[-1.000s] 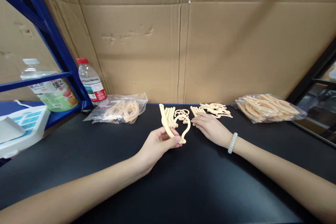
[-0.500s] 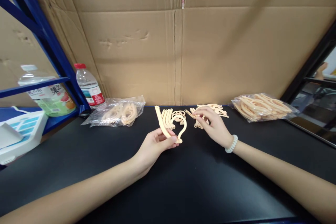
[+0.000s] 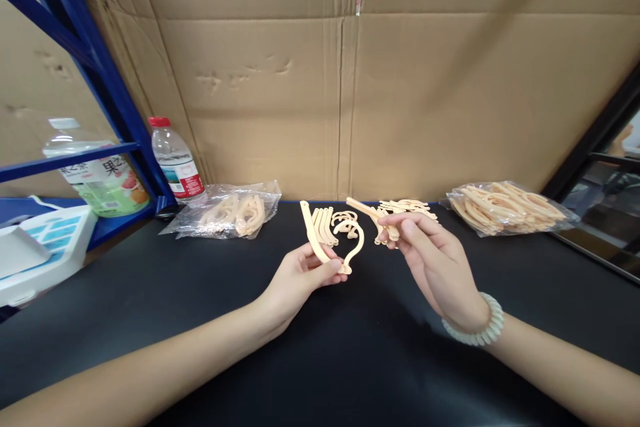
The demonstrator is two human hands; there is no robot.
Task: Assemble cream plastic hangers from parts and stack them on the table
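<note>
Left grip (image 3: 293,280) holding two pale parts, one long strip (image 3: 308,223) and one hook (image 3: 362,240), meeting in a V over the worktop (image 3: 380,367); right grip (image 3: 440,263) pinches a pale piece (image 3: 360,205) near the hook. Two clear bags, far side: left bag (image 3: 273,199) has looped parts (image 3: 251,215) — two loops visible; right bag (image 3: 569,219) has curved parts (image 3: 505,208), too overlapped to count. Two bottles far left — red-capped bottle (image 3: 181,173), white-capped bottle (image 3: 103,195).
</note>
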